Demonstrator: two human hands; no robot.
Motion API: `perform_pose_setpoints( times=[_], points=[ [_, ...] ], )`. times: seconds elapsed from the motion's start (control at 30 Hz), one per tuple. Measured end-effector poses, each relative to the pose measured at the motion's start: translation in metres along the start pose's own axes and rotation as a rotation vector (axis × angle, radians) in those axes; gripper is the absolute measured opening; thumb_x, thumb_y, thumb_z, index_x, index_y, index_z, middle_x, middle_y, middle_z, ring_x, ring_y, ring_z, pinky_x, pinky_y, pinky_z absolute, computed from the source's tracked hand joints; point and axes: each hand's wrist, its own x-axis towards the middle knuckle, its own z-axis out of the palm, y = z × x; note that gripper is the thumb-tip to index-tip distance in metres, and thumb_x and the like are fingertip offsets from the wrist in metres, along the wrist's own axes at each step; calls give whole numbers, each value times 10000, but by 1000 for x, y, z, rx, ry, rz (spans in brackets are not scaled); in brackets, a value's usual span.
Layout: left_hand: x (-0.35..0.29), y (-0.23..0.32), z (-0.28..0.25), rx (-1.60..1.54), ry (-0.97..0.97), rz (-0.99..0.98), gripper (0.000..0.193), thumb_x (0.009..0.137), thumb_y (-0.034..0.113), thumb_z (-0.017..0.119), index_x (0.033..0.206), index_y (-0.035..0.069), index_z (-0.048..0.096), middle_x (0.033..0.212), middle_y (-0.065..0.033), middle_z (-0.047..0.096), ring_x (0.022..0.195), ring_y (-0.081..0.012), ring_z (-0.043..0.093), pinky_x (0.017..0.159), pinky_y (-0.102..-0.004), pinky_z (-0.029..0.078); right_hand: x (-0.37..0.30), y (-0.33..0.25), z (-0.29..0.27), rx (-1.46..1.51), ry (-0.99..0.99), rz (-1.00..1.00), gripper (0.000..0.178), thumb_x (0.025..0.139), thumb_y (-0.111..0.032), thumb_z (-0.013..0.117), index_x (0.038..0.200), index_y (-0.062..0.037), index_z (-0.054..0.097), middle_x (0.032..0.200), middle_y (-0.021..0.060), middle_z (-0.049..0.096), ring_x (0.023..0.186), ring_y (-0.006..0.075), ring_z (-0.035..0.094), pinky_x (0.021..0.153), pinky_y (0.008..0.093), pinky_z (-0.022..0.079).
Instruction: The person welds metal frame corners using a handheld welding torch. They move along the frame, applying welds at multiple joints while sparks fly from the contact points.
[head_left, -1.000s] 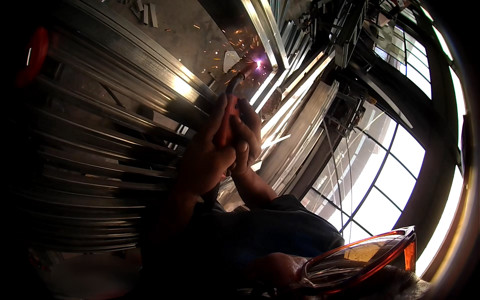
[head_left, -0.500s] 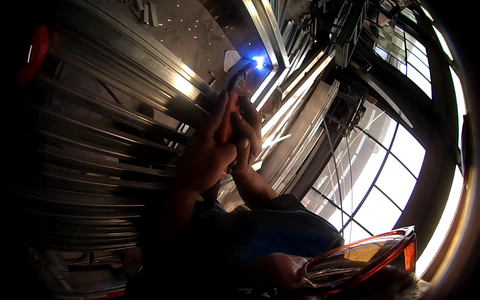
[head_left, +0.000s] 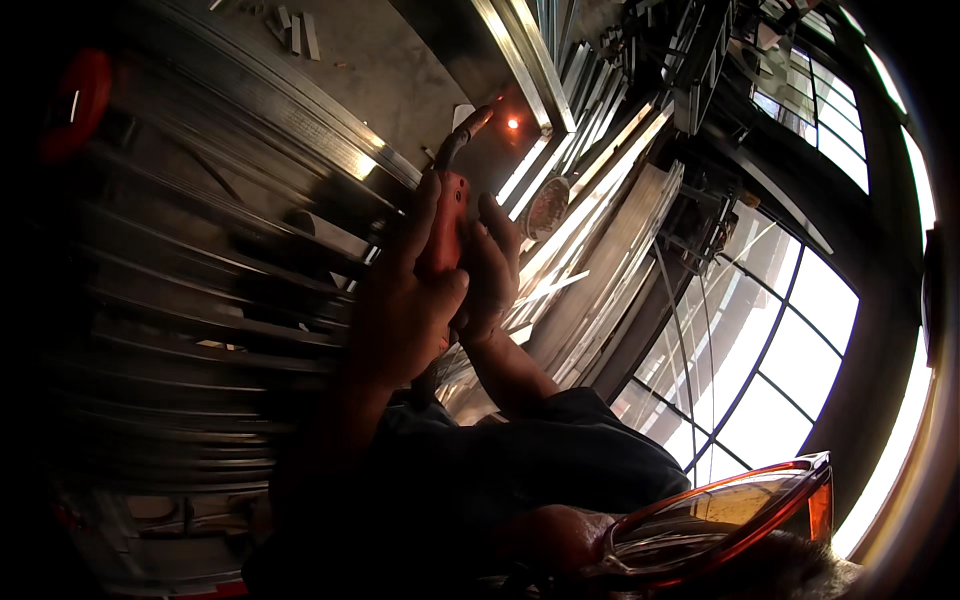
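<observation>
My left hand (head_left: 395, 310) is wrapped around the red handle of a welding torch (head_left: 446, 225). The torch's dark bent neck points up and away, and its nozzle tip shows an orange tint. Just right of the tip, apart from it, a small orange spot (head_left: 513, 124) glows on the metal near the end of a shiny profile bar (head_left: 520, 60). My right hand (head_left: 492, 265) is beside the handle, fingers loosened and slightly apart from it. Its lower part meets my left hand, and the contact there is partly hidden.
Long metal profiles (head_left: 270, 100) run across the left side, with more bars (head_left: 600, 260) stacked to the right. Small cut pieces (head_left: 297, 35) lie at the far left. A round disc (head_left: 546, 208) is near my right hand. Orange-framed glasses (head_left: 720, 520) fill the lower right.
The bright blue arc has gone out, leaving an orange glowing spot. The torch tip has drawn back to the left, away from the joint. My right hand's fingers have loosened from the handle.
</observation>
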Motion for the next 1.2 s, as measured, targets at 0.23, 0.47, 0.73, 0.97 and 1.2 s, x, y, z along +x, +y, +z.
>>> perform_pose_setpoints(
  times=[0.23,0.47,0.73,0.97,1.2],
  points=[
    [10,8,-2,-102,-68,-124,892,856,38,602,1675,54,252,1644,-255,391,1504,-323,428,1197,-400,386,6,0,0,7,-39,12,813,1087,-616,255,1379,41,636,1464,349,555,1363,507,542,1144,576,396],
    [7,12,-5,-167,-71,-174,898,850,36,596,1678,60,252,1643,-243,397,1501,-312,430,1193,-396,389,11,-7,-2,1,-74,28,832,1090,-618,228,1389,45,632,1468,339,565,1398,513,519,1162,582,375],
    [5,7,-7,-97,-64,-81,898,845,32,578,1683,115,263,1581,-231,472,1289,-273,597,1008,-352,507,7,-6,0,17,-68,50,841,1077,-621,236,1401,49,628,1484,362,538,1396,525,513,1169,588,362],
    [8,-1,-6,-193,-88,-24,902,839,25,591,1672,22,244,1623,-242,413,1476,-296,448,1190,-378,383,5,-9,1,24,-71,70,838,1080,-627,234,1401,35,635,1505,372,514,1393,534,510,1161,577,377],
    [9,2,-6,-181,-91,-32,911,830,27,591,1671,15,240,1581,-241,451,1435,-283,483,1162,-375,414,6,-7,1,45,-62,51,808,1096,-617,252,1404,27,631,1506,380,504,1380,541,512,1155,573,388]
  ],
)
